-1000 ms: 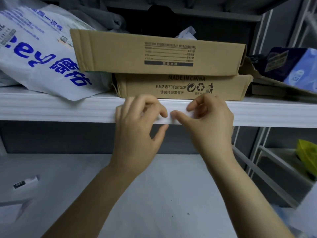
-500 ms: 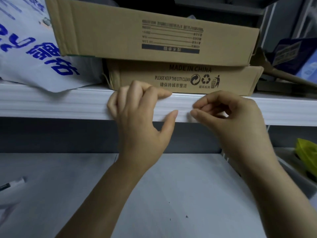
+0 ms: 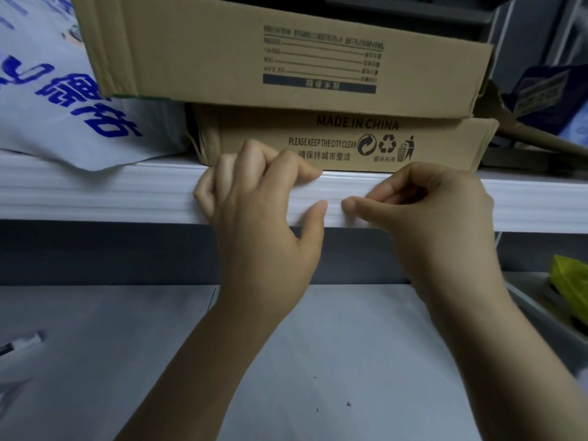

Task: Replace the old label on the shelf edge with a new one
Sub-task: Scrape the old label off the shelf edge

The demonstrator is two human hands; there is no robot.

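At centre, left hand (image 3: 261,230) with fingers (image 3: 286,167) curled narrow over the top lip of the white shelf edge (image 3: 95,195), thumb stretched toward 3 o'clock and pressed flat on its front face. Just beside it at 3 o'clock, right hand (image 3: 436,224) with fingers folded tight toward the palm, thumb tip touching the same face; pinching anything or not, impossible to tell. Thumb tips close, apart. Between and under them, the label (image 3: 334,218): white on white, barely more than a paler patch.

At 12 o'clock, two flat cardboard boxes stacked on the shelf, upper box (image 3: 286,52) overhanging lower box (image 3: 350,144), the latter printed "MADE IN CHINA". At 10 o'clock, white plastic bag (image 3: 63,106) with blue print, just beside the boxes. At 2 o'clock, dark blue pack (image 3: 547,90). At 6 o'clock, pale grey lower shelf (image 3: 318,345). At 4 o'clock, something yellow (image 3: 569,281), too blurred to name.
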